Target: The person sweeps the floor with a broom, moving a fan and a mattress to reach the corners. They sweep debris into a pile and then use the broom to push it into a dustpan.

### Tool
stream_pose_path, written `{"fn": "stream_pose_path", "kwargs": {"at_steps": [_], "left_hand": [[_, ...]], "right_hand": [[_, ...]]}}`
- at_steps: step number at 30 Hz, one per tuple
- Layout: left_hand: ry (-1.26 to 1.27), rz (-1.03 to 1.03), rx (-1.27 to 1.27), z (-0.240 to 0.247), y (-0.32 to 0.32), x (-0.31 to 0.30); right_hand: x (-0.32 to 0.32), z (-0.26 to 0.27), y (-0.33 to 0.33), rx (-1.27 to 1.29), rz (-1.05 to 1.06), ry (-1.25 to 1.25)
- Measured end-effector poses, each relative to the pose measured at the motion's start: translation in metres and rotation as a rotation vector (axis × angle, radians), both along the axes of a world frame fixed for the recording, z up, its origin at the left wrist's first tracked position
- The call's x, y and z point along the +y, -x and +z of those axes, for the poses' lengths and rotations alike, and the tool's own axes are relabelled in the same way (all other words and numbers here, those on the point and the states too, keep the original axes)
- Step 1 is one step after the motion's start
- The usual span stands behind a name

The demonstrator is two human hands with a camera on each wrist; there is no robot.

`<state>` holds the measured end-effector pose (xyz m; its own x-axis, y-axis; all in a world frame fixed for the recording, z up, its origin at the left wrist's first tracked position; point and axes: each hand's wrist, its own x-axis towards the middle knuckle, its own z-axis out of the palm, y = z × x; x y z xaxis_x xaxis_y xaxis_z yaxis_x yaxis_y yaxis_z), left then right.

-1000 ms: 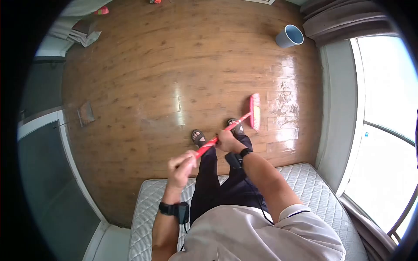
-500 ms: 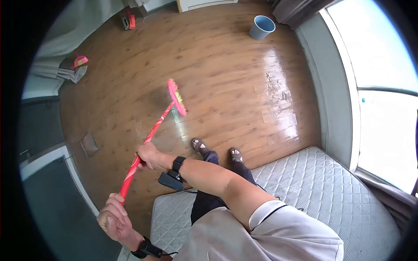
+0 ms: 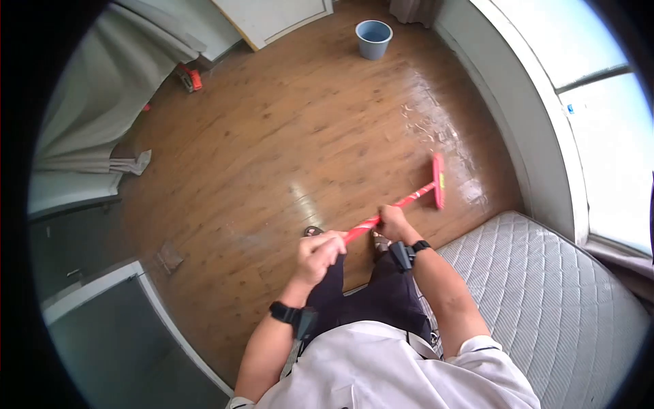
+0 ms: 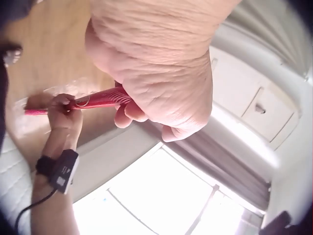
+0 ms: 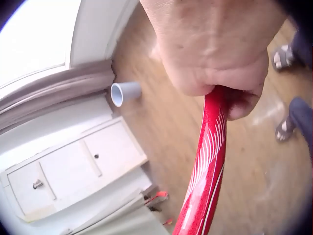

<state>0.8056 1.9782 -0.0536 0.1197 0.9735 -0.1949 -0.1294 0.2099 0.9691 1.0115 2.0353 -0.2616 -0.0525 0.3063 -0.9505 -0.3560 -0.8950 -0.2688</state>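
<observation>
A red broom with white stripes on its handle [image 3: 363,228] slants from near my body out to the right. Its pink head [image 3: 438,183], with a bit of yellow-green bristle, is on the wood floor close to a shiny wet-looking patch. My left hand [image 3: 320,258] grips the upper end of the handle, its fingers wrapped round it in the left wrist view. Lower down, my right hand [image 3: 394,222] holds the handle too; in the right wrist view the striped shaft [image 5: 208,161] runs out of that fist.
A bare mattress [image 3: 538,293] lies behind and to the right, beside the window wall. A grey-blue bucket [image 3: 374,39] stands at the far end near a white cabinet [image 3: 279,20]. Curtains [image 3: 102,88] hang at the left, with a red object [image 3: 195,78] by them. A glass door [image 3: 122,341] is at lower left.
The broom head first swung left across the floor, then back right to near the wet-looking patch. Both hands moved left and back with it, and the view has turned.
</observation>
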Motion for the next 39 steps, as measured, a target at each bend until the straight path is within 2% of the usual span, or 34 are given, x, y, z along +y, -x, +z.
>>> {"fn": "stream_pose_path", "kwargs": {"at_steps": [2, 3, 4, 6, 9, 10, 13, 15, 18, 20, 22, 24, 26, 28, 30, 31, 32, 33, 35, 37, 39], "left_hand": [[0.240, -0.058, -0.036, -0.006, -0.046, 0.005], [0.233, -0.093, -0.050, -0.007, -0.064, 0.007], [0.088, -0.105, -0.057, -0.012, -0.076, 0.006], [0.101, -0.111, -0.024, 0.004, -0.075, 0.001], [0.137, 0.048, 0.085, 0.035, -0.051, -0.021], [0.038, 0.120, 0.139, 0.041, -0.042, -0.030], [-0.008, 0.222, 0.214, 0.083, -0.012, -0.052], [-0.129, 0.230, 0.289, 0.102, 0.005, -0.068], [-0.159, 0.265, 0.313, 0.121, 0.019, -0.093], [-0.182, 0.348, 0.297, 0.133, 0.030, -0.107], [-0.196, 0.290, 0.242, 0.140, 0.047, -0.126], [-0.202, 0.316, 0.197, 0.132, 0.064, -0.138], [-0.252, 0.335, 0.087, 0.112, 0.083, -0.148], [-0.202, 0.384, -0.026, 0.077, 0.104, -0.155], [-0.094, 0.424, -0.125, 0.028, 0.125, -0.164], [0.039, 0.432, -0.162, 0.012, 0.138, -0.165], [0.173, 0.440, -0.201, -0.003, 0.150, -0.167], [0.078, 0.465, -0.190, -0.016, 0.164, -0.164], [0.126, 0.479, -0.163, -0.026, 0.208, -0.175], [0.144, 0.540, -0.100, -0.019, 0.262, -0.188], [0.146, 0.573, -0.083, 0.007, 0.327, -0.208]], "right_hand": [[-0.007, -0.008, -0.047, 0.010, -0.042, 0.117], [-0.013, -0.017, -0.066, 0.044, -0.057, 0.131], [-0.017, -0.025, -0.075, 0.076, -0.071, 0.148], [-0.015, -0.009, -0.067, 0.089, -0.026, 0.168], [-0.022, 0.007, -0.015, 0.178, 0.100, 0.150], [-0.026, 0.007, 0.008, 0.216, 0.145, 0.150], [-0.037, 0.053, 0.076, 0.315, 0.247, 0.123], [-0.045, 0.065, 0.113, 0.381, 0.329, 0.140], [-0.060, 0.081, 0.145, 0.420, 0.371, 0.151], [-0.069, 0.089, 0.162, 0.445, 0.492, 0.137], [-0.074, 0.119, 0.169, 0.318, 0.512, 0.115], [-0.080, 0.111, 0.165, 0.346, 0.515, 0.065], [-0.082, 0.093, 0.165, 0.281, 0.588, 0.063], [-0.084, 0.068, 0.169, 0.133, 0.542, 0.063], [-0.086, 0.030, 0.170, 0.056, 0.537, 0.095], [-0.085, 0.014, 0.174, 0.019, 0.557, 0.137], [-0.089, 0.000, 0.183, -0.005, 0.566, 0.147], [-0.092, -0.011, 0.194, 0.007, 0.572, 0.202], [-0.104, -0.022, 0.238, -0.002, 0.543, 0.305], [-0.128, -0.034, 0.292, 0.094, 0.512, 0.288], [-0.179, -0.133, 0.323, 0.197, 1.297, -0.776]]}}
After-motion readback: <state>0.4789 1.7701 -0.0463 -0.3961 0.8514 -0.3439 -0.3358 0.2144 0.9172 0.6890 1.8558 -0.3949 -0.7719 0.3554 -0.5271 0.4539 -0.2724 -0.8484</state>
